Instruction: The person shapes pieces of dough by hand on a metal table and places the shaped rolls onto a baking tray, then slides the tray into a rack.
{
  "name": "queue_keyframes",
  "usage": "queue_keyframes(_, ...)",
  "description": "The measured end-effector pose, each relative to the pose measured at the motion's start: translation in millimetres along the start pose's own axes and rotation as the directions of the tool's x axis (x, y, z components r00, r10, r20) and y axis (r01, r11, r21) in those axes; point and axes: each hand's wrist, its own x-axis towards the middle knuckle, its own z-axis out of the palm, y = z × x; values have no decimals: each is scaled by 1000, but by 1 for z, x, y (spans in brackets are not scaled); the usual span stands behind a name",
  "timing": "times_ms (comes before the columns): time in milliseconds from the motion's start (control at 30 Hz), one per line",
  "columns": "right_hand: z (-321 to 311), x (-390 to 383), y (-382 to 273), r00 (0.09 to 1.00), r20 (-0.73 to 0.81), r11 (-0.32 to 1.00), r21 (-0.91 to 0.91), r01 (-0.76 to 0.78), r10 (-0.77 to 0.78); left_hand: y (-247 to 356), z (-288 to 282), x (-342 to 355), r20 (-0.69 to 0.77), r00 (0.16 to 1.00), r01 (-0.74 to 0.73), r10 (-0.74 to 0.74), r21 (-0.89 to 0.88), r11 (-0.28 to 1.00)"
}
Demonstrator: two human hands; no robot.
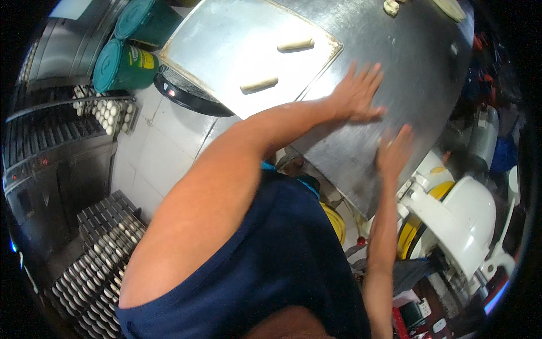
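Observation:
My left hand (pixel 359 95) reaches over the steel worktable (pixel 420 73) with its fingers spread and nothing in its grasp. Nearer to me, my right hand (pixel 395 150) is held low at the table's surface. Its fingers point away from me, stretched out and slightly blurred; I see nothing held in them. Left of my hands, a metal baking tray (pixel 214 39) bears two pale dough rolls, one dough roll (pixel 295 43) farther off and another dough roll (pixel 259 84) nearer. At the table's far side lie a small dough lump (pixel 390 7) and a flattened dough piece (pixel 450 9).
A white machine with a rounded cover (pixel 466 212) stands close by the table's right edge. Lidded green buckets (pixel 113 66) and a round black-rimmed fan (pixel 189 93) are on the left. Stacked egg trays (pixel 101 260) fill the lower left.

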Motion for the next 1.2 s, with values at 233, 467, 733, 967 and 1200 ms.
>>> queue_keyframes(233,6,-37,-21,987,-131,996,19,91,-88,9,-5,-83,-107,990,-105,91,-125,987)
queue_keyframes(467,18,-47,-20,951,-292,991,46,123,-104,-106,-133,-160,-51,911,409,-409,234,882)
queue_keyframes(733,14,-50,-24,963,-262,994,73,84,-62,-174,-145,-168,290,951,152,-107,-134,979)
queue_keyframes(967,16,-56,-11,954,-297,994,94,63,-33,-173,-151,-109,107,976,203,-191,-115,972)
queue_keyframes(1200,13,-49,-17,960,-278,986,140,86,-44,-230,-117,-35,230,973,19,9,-119,993)
